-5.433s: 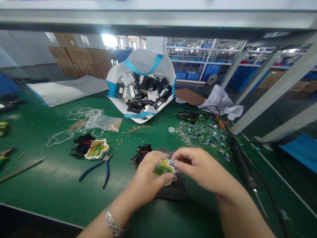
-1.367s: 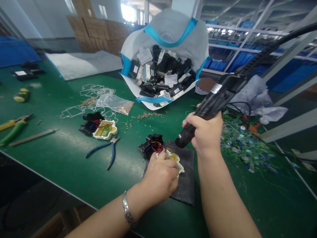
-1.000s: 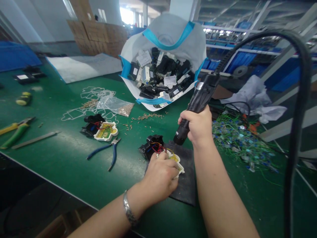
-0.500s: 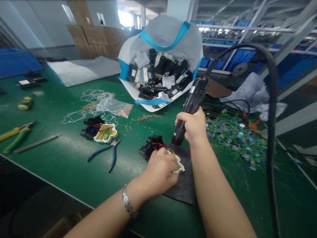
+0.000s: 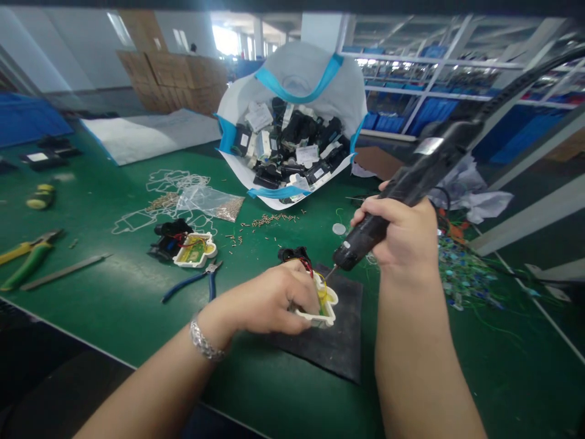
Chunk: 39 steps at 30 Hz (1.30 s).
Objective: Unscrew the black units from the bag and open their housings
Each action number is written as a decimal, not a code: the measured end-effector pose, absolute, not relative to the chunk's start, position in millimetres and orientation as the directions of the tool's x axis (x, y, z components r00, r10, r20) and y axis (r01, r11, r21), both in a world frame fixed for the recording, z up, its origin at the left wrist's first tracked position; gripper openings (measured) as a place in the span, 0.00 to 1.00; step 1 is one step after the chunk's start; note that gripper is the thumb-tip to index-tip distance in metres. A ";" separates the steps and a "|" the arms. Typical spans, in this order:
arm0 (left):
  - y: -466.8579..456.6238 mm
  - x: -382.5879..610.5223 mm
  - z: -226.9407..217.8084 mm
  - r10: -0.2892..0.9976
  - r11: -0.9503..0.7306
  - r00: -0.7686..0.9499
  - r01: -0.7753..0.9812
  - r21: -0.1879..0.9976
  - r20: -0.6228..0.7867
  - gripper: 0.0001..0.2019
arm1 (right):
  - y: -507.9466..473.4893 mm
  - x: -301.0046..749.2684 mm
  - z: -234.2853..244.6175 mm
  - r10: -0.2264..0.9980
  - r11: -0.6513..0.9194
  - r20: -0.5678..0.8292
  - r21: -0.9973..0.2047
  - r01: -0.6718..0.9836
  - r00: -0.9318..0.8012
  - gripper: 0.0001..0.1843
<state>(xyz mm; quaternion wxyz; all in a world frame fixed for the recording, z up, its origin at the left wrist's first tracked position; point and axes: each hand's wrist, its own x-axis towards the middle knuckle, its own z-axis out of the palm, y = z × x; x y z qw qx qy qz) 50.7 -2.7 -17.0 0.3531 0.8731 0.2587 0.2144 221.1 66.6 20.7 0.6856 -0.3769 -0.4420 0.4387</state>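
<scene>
My right hand (image 5: 404,228) is closed around a black corded electric screwdriver (image 5: 370,235), tilted so its thin bit points down and left. The bit's tip is by the upper edge of a white plastic housing (image 5: 326,314) with a yellow-green circuit board inside; I cannot tell whether they touch. My left hand (image 5: 278,299) grips the housing from its left side, fingers bent over the board. Red and yellow wires run from the housing to a black plastic part (image 5: 295,253), partly hidden behind the left hand. A black mat (image 5: 342,341) lies underneath.
A second opened unit (image 5: 196,250) and blue-handled cutters (image 5: 187,286) lie to the left. Loose screws (image 5: 269,221), a screw bag (image 5: 214,204) and pliers (image 5: 41,250) are on the green table. Behind stands a white bag (image 5: 292,67) of black and white units; green wires (image 5: 470,268) lie right.
The screwdriver has swung from nearly upright to a slant, its body moving right and its bit now showing at the housing. My left hand has shifted slightly left, exposing more of the board.
</scene>
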 end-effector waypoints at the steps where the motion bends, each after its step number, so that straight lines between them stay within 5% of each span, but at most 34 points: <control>1: -1.5 47.9 -15.3 0.587 -0.614 0.786 0.277 0.739 0.193 0.05 | 65.6 221.2 23.1 0.938 0.323 0.272 -0.909 -0.262 0.214 0.18; 9: 6.6 42.1 -16.7 0.624 -0.589 0.714 0.163 0.791 0.317 0.04 | 70.3 226.1 48.5 0.919 0.336 0.249 -0.900 -0.279 0.305 0.16; 14: 6.6 42.7 -3.5 0.528 -0.600 0.796 0.103 0.794 0.296 0.03 | 70.8 227.3 64.1 0.971 0.170 0.122 -0.956 -0.240 0.205 0.13; 17: 5.1 45.8 -10.2 0.579 -0.619 0.770 0.201 0.759 0.268 0.03 | 76.2 224.0 57.0 0.981 0.089 0.034 -0.954 -0.288 0.191 0.12; 20: 4.4 48.2 -25.5 0.718 -0.543 0.643 0.277 0.793 0.267 0.06 | 80.7 224.6 44.5 0.977 0.072 -0.001 -0.940 -0.334 0.214 0.12; 25: 9.9 47.1 -45.5 0.972 -0.083 0.231 0.187 0.979 0.039 0.10 | 72.3 235.1 37.6 0.927 0.203 0.064 -0.913 -0.353 0.369 0.15; 32: 15.5 42.6 -54.0 0.998 0.057 -0.002 -0.047 0.997 -0.057 0.17 | 42.5 260.1 52.3 0.869 0.362 0.217 -0.892 -0.271 0.445 0.22; 36: 12.5 43.7 -60.7 0.987 0.093 -0.115 -0.190 0.977 -0.116 0.18 | 32.5 279.7 29.7 0.948 0.112 0.135 -0.989 0.096 0.288 0.22; 38: 10.8 44.4 -63.6 0.973 0.121 -0.158 -0.269 0.956 -0.167 0.20 | 33.6 286.9 4.1 0.991 -0.077 -0.010 -0.851 0.519 0.132 0.18; 39: 10.2 44.7 -64.9 0.966 0.142 -0.165 -0.308 0.941 -0.199 0.20 | 35.3 288.7 -10.2 0.996 -0.093 -0.056 -0.662 0.744 0.074 0.16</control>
